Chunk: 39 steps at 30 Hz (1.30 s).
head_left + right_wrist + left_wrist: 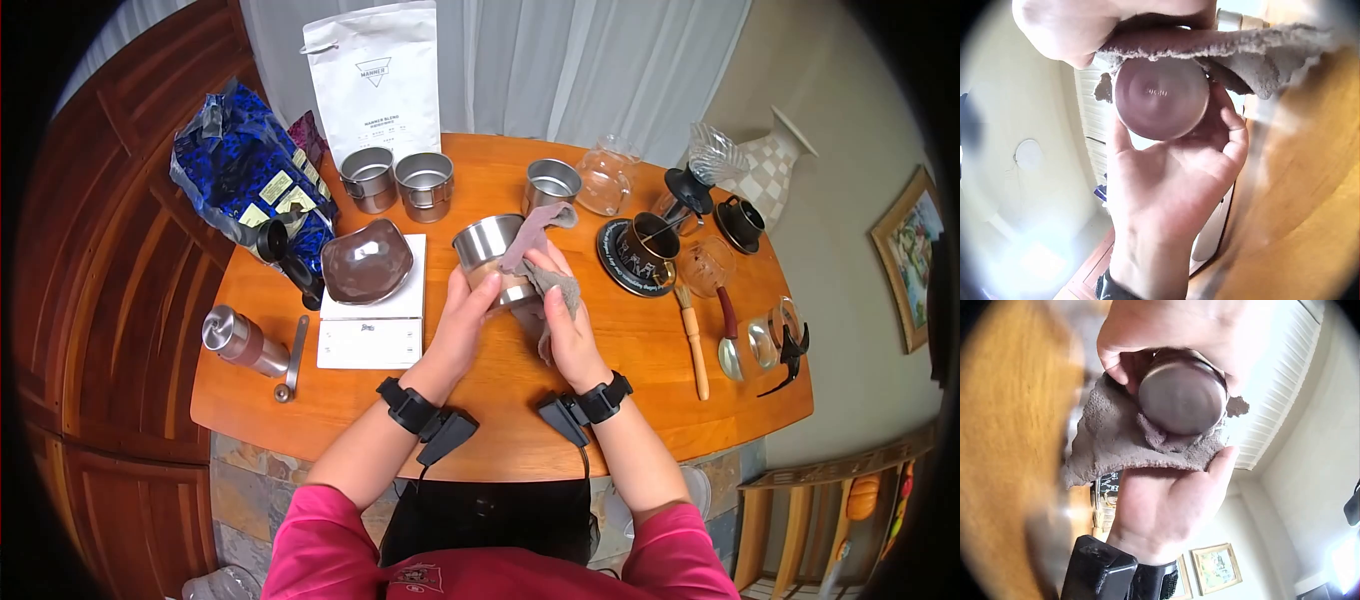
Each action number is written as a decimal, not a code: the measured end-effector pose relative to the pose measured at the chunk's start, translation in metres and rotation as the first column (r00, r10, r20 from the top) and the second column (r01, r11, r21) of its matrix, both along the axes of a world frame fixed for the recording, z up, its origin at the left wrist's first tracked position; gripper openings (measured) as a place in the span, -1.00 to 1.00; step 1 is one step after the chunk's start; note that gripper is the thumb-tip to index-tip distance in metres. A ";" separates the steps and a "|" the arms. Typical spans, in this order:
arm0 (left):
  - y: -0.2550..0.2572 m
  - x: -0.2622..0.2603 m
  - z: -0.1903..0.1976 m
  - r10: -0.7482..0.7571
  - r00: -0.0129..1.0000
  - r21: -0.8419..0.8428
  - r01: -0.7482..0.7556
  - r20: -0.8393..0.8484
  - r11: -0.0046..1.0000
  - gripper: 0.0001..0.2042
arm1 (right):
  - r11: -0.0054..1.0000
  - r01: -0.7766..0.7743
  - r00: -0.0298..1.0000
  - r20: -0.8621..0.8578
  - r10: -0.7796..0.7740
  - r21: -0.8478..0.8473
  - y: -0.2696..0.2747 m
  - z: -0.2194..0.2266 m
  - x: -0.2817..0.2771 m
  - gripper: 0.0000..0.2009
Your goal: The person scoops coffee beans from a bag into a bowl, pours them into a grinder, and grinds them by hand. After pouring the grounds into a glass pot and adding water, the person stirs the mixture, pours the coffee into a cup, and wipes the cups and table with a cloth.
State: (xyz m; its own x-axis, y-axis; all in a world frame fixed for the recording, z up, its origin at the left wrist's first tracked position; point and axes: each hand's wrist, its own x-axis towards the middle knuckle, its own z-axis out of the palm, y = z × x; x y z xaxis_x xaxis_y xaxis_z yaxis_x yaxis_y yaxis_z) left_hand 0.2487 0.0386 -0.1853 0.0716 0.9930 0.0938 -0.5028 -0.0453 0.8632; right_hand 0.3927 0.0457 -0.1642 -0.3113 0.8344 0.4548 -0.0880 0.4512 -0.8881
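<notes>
Between the two hands, above the table's middle, a steel cylinder (488,240) is held tilted, its round base (1161,100) facing the right wrist camera. My left hand (455,325) grips it from the left, fingers and thumb around its side. A grey-mauve cloth (556,285) drapes over its right side, also seen in the left wrist view as a cloth (1116,434) below the cylinder. My right hand (572,335) holds the cloth against the cylinder; some of its fingers are hidden behind the cloth.
Left: brown dish (367,262) on a white scale (370,345), grinder (245,342), blue bag (255,165). Behind: white bag (375,80) and steel cups (425,187). Right: black cup (652,240), brush (694,345), glass pot (606,180), dripper (690,190) and other glassware.
</notes>
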 end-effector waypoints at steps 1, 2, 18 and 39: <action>-0.001 -0.001 0.001 -0.019 0.999 0.004 0.019 -0.029 1.000 -0.53 | 0.997 0.050 0.995 0.079 -0.054 0.053 0.000 0.000 0.001 -0.48; -0.001 -0.001 0.001 -0.039 0.998 0.008 0.039 -0.058 0.999 -0.49 | 0.999 0.032 0.999 0.007 -0.032 -0.007 0.003 -0.004 0.001 -0.48; 0.003 0.007 -0.002 0.323 0.939 0.347 -0.266 -0.119 0.900 -0.16 | 0.735 -0.422 0.813 -0.580 0.048 -0.530 0.005 -0.008 0.001 -0.47; -0.002 0.003 0.002 0.387 0.864 0.341 -0.276 -0.321 0.899 -0.13 | 0.573 -0.442 0.846 -0.534 0.010 -0.690 0.006 -0.008 0.000 -0.50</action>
